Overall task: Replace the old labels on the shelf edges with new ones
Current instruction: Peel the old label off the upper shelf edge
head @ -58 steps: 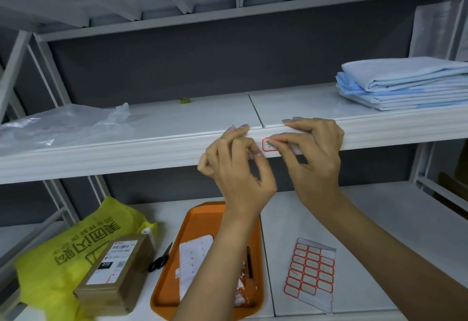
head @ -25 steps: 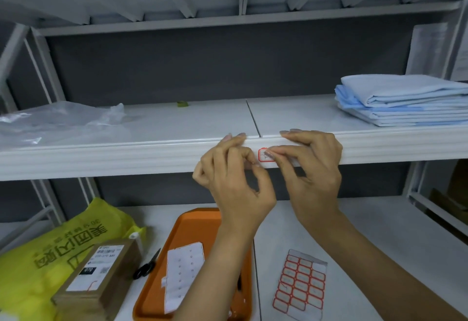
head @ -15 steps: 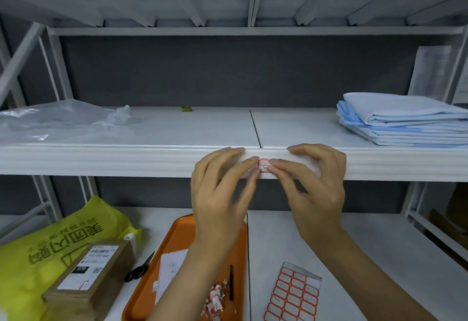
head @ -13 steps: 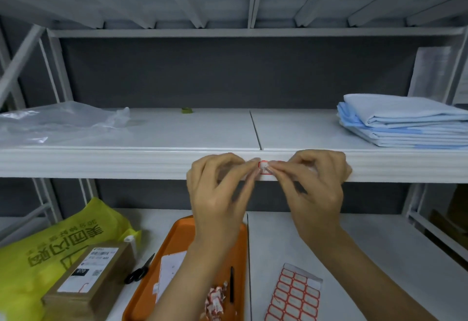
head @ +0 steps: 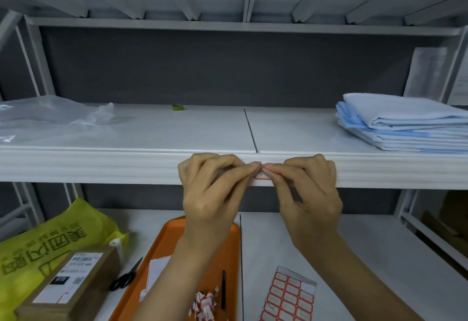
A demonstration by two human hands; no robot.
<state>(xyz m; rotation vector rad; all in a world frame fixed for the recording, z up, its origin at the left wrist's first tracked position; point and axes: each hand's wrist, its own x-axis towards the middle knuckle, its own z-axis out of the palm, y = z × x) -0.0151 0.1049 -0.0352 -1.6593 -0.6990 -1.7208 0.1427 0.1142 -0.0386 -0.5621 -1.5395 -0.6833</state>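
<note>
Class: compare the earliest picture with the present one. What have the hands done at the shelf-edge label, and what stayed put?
The right hand lifted its fingers off the shelf top and curled them in; it and the left hand now pinch the upper edge of the label. It stays on the shelf edge; tray, label sheet and folded cloths unmoved.

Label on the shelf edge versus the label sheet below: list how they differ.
The label is one piece on the upright shelf edge; the label sheet carries rows of many. The left hand and right hand pinch at the label, hiding most of it; the label sheet lies flat on the lower shelf, untouched. Both have red borders on white.
</note>
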